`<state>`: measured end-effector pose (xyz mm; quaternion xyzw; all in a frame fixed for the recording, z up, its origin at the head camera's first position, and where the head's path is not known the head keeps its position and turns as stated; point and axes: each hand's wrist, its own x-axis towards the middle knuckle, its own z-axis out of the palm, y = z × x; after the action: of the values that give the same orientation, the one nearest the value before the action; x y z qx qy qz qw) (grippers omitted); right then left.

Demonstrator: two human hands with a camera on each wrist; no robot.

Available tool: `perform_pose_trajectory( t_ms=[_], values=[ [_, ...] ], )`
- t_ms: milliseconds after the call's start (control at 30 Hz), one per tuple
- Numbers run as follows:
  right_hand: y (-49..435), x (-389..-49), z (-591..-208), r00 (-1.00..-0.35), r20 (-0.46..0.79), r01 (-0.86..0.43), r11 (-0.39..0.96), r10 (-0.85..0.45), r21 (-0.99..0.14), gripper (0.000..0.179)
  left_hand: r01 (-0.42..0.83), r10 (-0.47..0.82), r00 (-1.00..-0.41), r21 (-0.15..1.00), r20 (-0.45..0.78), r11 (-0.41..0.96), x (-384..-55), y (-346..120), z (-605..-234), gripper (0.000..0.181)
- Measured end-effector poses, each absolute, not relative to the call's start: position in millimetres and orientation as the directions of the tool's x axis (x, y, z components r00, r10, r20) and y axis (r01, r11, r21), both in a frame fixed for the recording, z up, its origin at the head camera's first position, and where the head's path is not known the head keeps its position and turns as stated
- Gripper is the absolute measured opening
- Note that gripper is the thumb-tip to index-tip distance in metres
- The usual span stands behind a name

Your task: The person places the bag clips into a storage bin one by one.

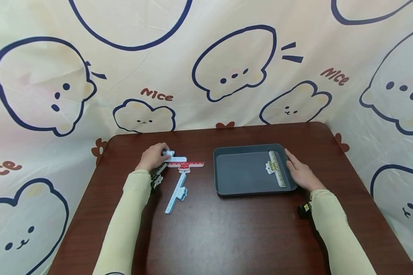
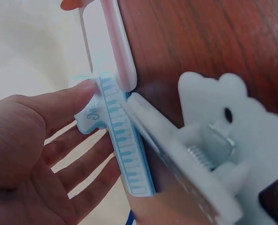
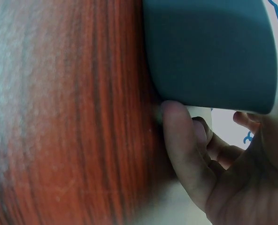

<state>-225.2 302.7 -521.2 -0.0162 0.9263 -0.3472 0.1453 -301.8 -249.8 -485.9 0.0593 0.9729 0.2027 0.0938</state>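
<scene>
My left hand (image 1: 153, 156) pinches the handle of a light blue sealing clip (image 1: 177, 159), which has a piano-key pattern (image 2: 125, 145) in the left wrist view. Just below it lies a red clip (image 1: 195, 164), and a dark clip (image 1: 157, 176) is partly covered by my left wrist. Nearer to me is another light blue clip (image 1: 173, 198), lying aslant. My right hand (image 1: 302, 172) touches the right side of a dark grey tray (image 1: 249, 191) with its fingers along the rim. Inside the tray, toward that side, lies a yellow-green clip (image 1: 277, 170).
Everything stands on a dark brown wooden table (image 1: 234, 233). Behind it and at both sides hangs a pale cloth (image 1: 206, 110) printed with cartoon animals. A large white clip back with a metal spring (image 2: 200, 157) fills the near right of the left wrist view.
</scene>
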Motion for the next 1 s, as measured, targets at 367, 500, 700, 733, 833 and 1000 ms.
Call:
perform_pose_trajectory(
  t_ms=[367, 500, 700, 733, 833, 1000],
  values=[
    [303, -225, -522, -0.957, -0.261, 0.071, 0.768, -0.129, -0.637, 0.061, 0.107, 0.158, -0.984, 0.438, -0.083, 0.892, -300, -251, -483, 0.016],
    [303, -225, -523, -0.959, -0.252, 0.061, 0.769, -0.132, -0.636, 0.061, 0.131, 0.164, -0.986, 0.457, -0.034, 0.88, -299, -250, -483, 0.015],
    [302, -224, -524, -0.955, -0.265, 0.074, 0.765, -0.13, -0.64, 0.061, 0.136, 0.152, -0.988, 0.494, 0.01, 0.859, -295, -245, -477, 0.015],
    [302, -224, -524, -0.955, -0.267, 0.076, 0.764, -0.129, -0.641, 0.061, 0.138, 0.151, -0.988, 0.5, 0.016, 0.855, -294, -244, -477, 0.016],
    [302, -224, -523, -0.955, -0.263, 0.072, 0.76, -0.133, -0.646, 0.061, 0.141, 0.149, -0.988, 0.525, 0.029, 0.839, -291, -241, -473, 0.017],
    [303, -224, -522, -0.956, -0.257, 0.064, 0.761, -0.138, -0.646, 0.061, 0.141, 0.142, -0.989, 0.577, 0.044, 0.804, -287, -237, -470, 0.017]
  ],
)
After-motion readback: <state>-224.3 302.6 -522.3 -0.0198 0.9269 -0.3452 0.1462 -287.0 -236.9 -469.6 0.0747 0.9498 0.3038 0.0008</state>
